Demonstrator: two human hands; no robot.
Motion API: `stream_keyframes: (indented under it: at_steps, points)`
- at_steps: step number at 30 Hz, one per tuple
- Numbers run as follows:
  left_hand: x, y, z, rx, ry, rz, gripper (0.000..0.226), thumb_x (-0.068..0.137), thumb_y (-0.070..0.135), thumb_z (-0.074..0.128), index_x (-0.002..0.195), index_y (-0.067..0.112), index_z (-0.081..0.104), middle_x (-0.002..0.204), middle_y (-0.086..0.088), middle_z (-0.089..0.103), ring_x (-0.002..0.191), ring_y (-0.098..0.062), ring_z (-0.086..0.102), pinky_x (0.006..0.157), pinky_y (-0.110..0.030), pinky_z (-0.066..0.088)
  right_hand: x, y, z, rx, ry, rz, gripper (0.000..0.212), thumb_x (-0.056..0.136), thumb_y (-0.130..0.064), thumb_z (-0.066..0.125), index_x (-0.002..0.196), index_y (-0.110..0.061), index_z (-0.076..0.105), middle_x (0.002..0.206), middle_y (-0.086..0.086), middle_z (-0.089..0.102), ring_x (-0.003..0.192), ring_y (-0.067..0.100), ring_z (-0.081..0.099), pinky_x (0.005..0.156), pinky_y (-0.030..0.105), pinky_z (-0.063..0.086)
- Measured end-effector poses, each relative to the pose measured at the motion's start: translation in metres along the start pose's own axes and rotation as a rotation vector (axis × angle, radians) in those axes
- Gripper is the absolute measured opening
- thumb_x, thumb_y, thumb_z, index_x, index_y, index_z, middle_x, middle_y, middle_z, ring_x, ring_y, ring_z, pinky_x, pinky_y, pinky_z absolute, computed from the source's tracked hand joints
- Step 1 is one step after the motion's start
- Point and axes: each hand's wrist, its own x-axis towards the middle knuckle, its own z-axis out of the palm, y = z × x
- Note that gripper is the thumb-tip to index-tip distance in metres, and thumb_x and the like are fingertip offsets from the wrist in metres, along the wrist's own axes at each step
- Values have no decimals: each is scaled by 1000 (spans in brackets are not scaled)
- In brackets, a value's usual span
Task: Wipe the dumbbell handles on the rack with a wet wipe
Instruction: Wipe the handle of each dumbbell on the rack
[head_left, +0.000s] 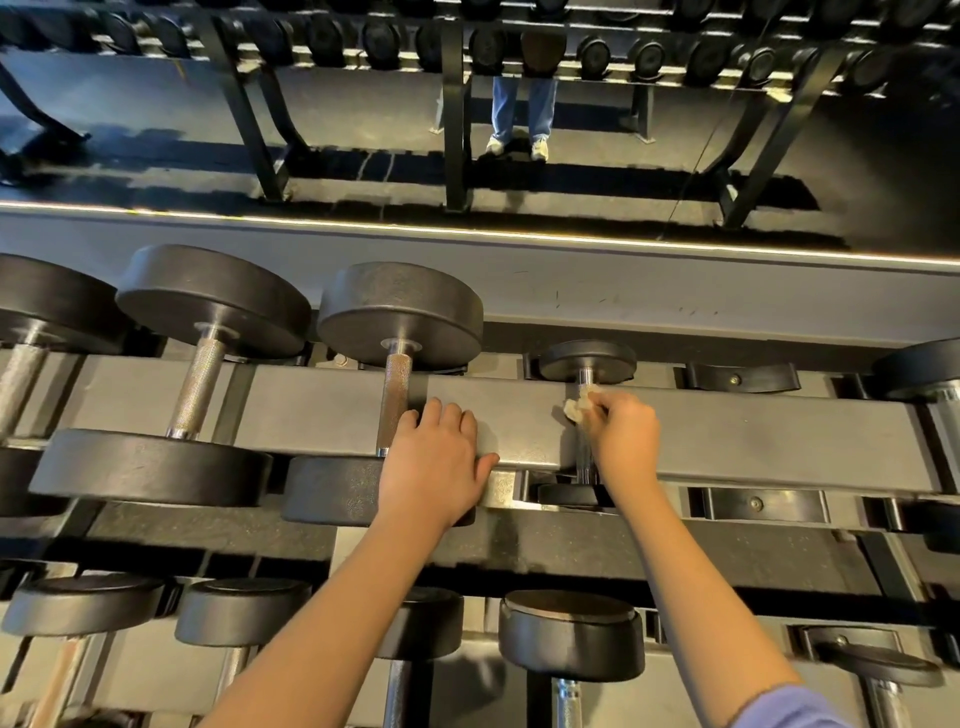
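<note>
Fingers curled, the right hand pinched the wipe at the far end of the handle, which ran back toward the person; the left hand lay flat on the rack.

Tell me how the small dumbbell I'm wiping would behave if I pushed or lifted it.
The small dumbbell probably lifts easily: its heads are far smaller than the large dumbbell's. Round heads could roll on a floor, but the rack cradles it, so a nudge likely won't shift it. Its shiny handle may feel slick under the wet wipe in the right hand.
</note>
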Motion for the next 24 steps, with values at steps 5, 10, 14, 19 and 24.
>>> stream_keyframes:
  at_steps: [5, 10, 14, 19, 24]
  points:
    - [0, 0, 1, 1, 10, 4, 57, 98, 51, 23, 138, 13, 38, 135, -6, 46, 126, -24, 37, 102, -39, 34, -21, 11, -8, 96, -44, 120, 19, 89, -15, 65, 103, -4, 73, 84, 13, 72, 71, 25, 64, 68, 37, 54]
    - [0, 1, 1, 3, 20, 1, 57, 98, 52, 24, 136, 13, 39, 133, -6, 47, 123, -24, 39, 100, -38, 36, 22, -6, 0, 127, 15, 179, 19, 92, -15, 60, 101, -3, 72, 80, 11, 69, 66, 18, 57, 62, 26, 42]
    - [0, 2, 1, 5, 27, 3, 56, 98, 51, 24, 136, 13, 40, 133, -6, 47, 123, -24, 39, 100, -38, 36, 17, -3, -3, 144, -1, 181, 19, 91, -13, 61, 104, -2, 71, 84, 13, 69, 67, 16, 55, 62, 22, 39]
    - [0, 0, 3, 15, 40, 1, 57, 98, 52, 23, 137, 13, 38, 133, -7, 46, 123, -24, 39, 100, -38, 36, -32, 16, -2, 144, -69, 106, 18, 87, -15, 67, 96, 0, 70, 86, 10, 65, 72, 16, 56, 57, 13, 37]
    - [1, 1, 5, 18, 38, -1, 58, 98, 52, 23, 137, 12, 37, 134, -8, 46, 124, -26, 38, 99, -39, 36, -14, 12, 5, 55, -13, 19, 12, 86, -9, 67, 89, 2, 71, 93, 16, 65, 81, 27, 61, 70, 24, 39]
